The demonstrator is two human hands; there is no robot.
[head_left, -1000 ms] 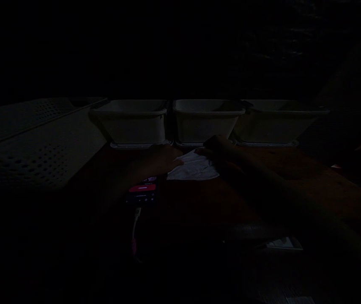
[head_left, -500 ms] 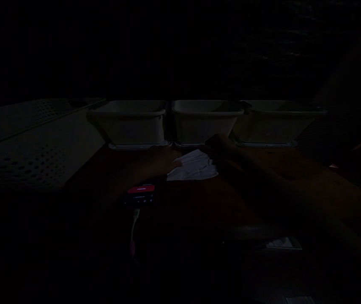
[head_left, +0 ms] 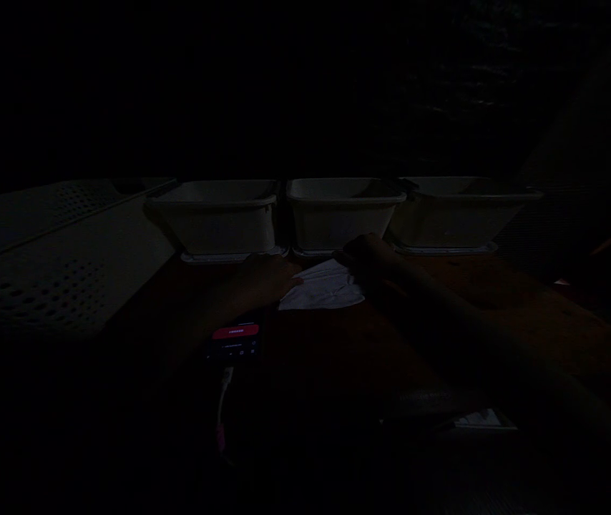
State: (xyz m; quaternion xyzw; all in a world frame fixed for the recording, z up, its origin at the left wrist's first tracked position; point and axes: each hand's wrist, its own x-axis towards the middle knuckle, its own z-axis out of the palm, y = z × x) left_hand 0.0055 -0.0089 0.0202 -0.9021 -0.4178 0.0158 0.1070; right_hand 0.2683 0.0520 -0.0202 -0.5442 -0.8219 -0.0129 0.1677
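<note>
In very dim light, a white creased piece, cloth or paper [head_left: 324, 287], lies between my two hands on the brown table [head_left: 525, 300]. At its left edge is my left hand [head_left: 270, 277], closed, with the thumb on the white piece. My right hand [head_left: 368, 256] is curled at its upper right corner, in front of the middle tub. Most of the fingers of both hands are lost in shadow. A phone [head_left: 235, 341] with a lit red bar on its screen lies below my left forearm, and a white cable [head_left: 222, 397] runs from it.
Three pale tubs stand in a row at the back: a left tub [head_left: 225, 225], a middle tub [head_left: 332, 223] and a right tub [head_left: 450, 222]. A perforated white basket [head_left: 128, 250] is on the left. A pale flat item [head_left: 480, 419] lies near the front right.
The view has tilted slightly, so the tubs and phone appear a little lower. Both hands stay at the white piece, with the right hand slightly further left in the picture.
</note>
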